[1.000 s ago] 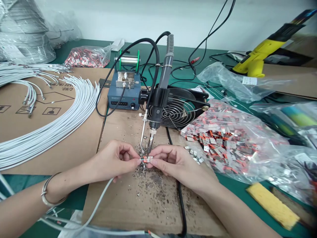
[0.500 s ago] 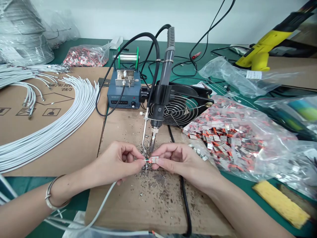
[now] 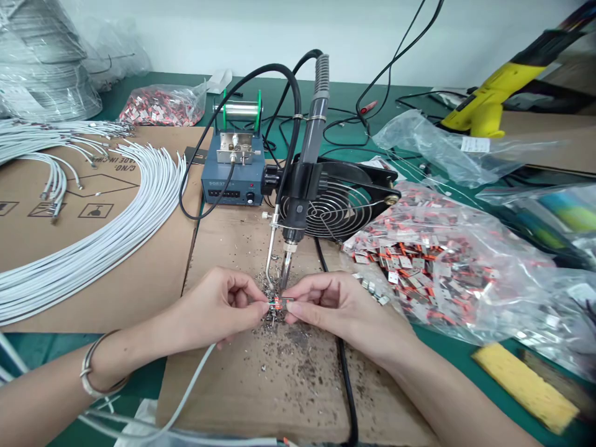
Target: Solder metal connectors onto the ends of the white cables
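Between finger and thumb, my left hand [image 3: 237,304] pinches the wire end of a white cable [image 3: 194,382], which trails down to the lower left. My right hand [image 3: 328,304] is closed on a small metal connector with orange parts [image 3: 278,303]. Wire and connector meet right under the tip of a soldering iron [image 3: 286,267], held upright in a stand. Beside the tip ends a thin solder feed tube [image 3: 270,251]. My fingertips hide part of the connector, and whether the tip touches it I cannot tell.
A blue solder feeder [image 3: 233,171] carries a solder spool [image 3: 239,110]. Behind the iron lies a black fan [image 3: 344,198]. Bagged connectors [image 3: 419,267] and a yellow sponge [image 3: 526,385] are at right; bundled white cables [image 3: 153,205] lie left on cardboard. Solder bits litter the cardboard [image 3: 298,385].
The connector has turned in my right fingers: its flat metal face showed before, and now it is seen more edge-on. Both hands stay close to the iron's tip.
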Available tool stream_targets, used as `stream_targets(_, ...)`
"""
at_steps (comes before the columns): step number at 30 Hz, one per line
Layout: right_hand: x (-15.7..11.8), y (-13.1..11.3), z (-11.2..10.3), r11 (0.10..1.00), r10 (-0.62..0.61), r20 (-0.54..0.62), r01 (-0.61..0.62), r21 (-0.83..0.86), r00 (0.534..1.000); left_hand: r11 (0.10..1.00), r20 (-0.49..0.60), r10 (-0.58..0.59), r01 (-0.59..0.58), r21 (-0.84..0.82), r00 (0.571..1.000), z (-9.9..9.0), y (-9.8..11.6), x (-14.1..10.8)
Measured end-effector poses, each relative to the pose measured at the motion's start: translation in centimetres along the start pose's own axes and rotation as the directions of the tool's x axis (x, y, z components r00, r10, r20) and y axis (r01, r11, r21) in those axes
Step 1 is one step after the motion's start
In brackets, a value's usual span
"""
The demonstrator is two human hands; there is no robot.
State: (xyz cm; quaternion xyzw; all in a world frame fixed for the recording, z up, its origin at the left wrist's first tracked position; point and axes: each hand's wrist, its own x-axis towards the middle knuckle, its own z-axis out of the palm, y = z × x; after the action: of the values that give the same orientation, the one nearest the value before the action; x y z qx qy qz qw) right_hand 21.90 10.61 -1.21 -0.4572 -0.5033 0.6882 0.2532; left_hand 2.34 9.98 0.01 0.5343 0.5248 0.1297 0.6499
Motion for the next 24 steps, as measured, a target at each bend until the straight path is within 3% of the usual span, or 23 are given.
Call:
stream_targets(7, -0.1, 0.0, -0.1, 0.997, -0.019, 0.068, 0.024, -0.069, 0.997, 0.991, 0.049, 0.107, -0.111, 0.08, 0.993, -0.4, -0.5, 0.1)
stream_targets(11, -1.0, -0.3, -0.9, 0.996, -0.008, 0.236, 0.029, -0.088, 0.972, 0.984, 0.214, 0.078, -0.11, 0.139, 0.974, -0.1, -0.4, -0.8)
stream_targets(13, -1.7, -0.7, -1.7, 0.991, 0.004, 0.315, 0.037, -0.125, 0.949, 0.949, 0.232, 0.129, -0.188, 0.254, 0.964, 0.8, -0.6, -1.7)
stream_targets(15, -2.2, -1.0, -2.7, 0.98, -0.017, 0.322, 0.08, -0.185, 0.946, 0.835, 0.222, 0.253, -0.328, 0.441, 0.942, 2.1, -1.3, -2.7)
stream_targets(18, -2.6, -1.5, -4.0, 0.951, -0.14, 0.271, 0.206, -0.23, 0.952, 0.529, 0.238, 0.436, -0.461, 0.712, 0.868, 3.7, -2.3, -3.9)
stream_targets(20, -2.8, -1.7, -4.6, 0.935, -0.221, 0.256, 0.279, -0.219, 0.941, 0.384, 0.22, 0.49, -0.436, 0.814, 0.843, 3.3, -2.6, -4.5)
stream_targets(21, -3.1, -1.8, -4.8, 0.926, -0.259, 0.245, 0.313, -0.213, 0.934, 0.359, 0.186, 0.488, -0.391, 0.848, 0.853, 2.6, -2.5, -4.8)
stream_targets(24, -4.5, -1.7, -5.2, 0.891, -0.372, 0.183, 0.405, -0.202, 0.91, 0.375, -0.102, 0.457, -0.087, 0.923, 0.883, -1.9, -2.1, -5.7)
